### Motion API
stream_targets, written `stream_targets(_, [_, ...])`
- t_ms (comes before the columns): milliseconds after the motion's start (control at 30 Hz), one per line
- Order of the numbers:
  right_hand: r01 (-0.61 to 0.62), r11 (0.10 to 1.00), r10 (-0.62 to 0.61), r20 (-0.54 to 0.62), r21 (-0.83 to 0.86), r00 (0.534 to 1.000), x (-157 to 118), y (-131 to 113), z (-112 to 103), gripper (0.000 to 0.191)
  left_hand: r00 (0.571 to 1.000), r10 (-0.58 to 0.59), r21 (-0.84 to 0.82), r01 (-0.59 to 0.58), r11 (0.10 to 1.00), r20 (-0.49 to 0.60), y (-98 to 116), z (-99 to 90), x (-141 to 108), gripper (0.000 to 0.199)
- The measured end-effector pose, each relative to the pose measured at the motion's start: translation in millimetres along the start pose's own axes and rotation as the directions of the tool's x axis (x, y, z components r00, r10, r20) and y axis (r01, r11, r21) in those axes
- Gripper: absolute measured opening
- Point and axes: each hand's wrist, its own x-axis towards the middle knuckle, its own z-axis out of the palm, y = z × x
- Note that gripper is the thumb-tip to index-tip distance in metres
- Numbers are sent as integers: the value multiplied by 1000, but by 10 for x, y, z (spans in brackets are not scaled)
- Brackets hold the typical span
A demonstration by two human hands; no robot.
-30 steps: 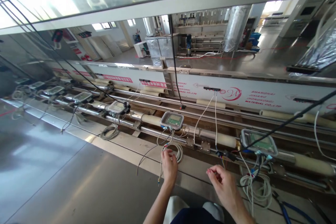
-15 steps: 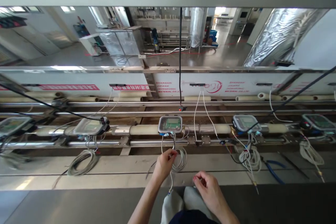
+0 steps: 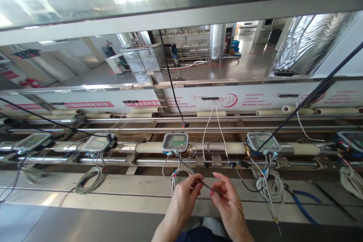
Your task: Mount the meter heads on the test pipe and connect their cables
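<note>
A thin dark cable (image 3: 209, 187) stretches between my two hands above the ledge. My left hand (image 3: 185, 193) pinches it at one side. My right hand (image 3: 227, 202) grips it with thumb and fingers at the other side, and a thin yellowish wire (image 3: 238, 207) sticks out past this hand. Just behind my left hand hangs a loosely coiled grey cable (image 3: 181, 173), partly hidden by the hand. Above it sits a clear-lidded box with a green circuit board (image 3: 176, 142), mounted on the metal pipe, with cables leaving its underside.
Similar boxes stand left (image 3: 99, 143) and right (image 3: 263, 142) along the pipes. Blue-handled pliers (image 3: 304, 204) and a dark thin rod (image 3: 330, 198) lie on the metal ledge (image 3: 136, 193) at right. A black cable (image 3: 312, 100) slants across the right side.
My right hand has come up beside my left, and a dark cable is now held between them. My left hand has moved slightly right and down. The view has tilted.
</note>
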Motion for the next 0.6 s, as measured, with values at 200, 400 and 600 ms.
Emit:
stream_targets(200, [5, 976, 8, -57, 220, 998, 219, -236, -114, 32, 986, -125, 69, 133, 989, -106, 8, 162, -32, 23])
stream_targets(400, [-66, 939, 85, -42, 338, 995, 336, -328, 15, 45, 981, -164, 140, 178, 974, -106, -97, 297, -25, 27])
stream_targets(600, [-72, 938, 102, -70, 338, 992, 436, -248, 126, 43, 988, -155, 183, 154, 971, -6, -268, 233, -89, 23])
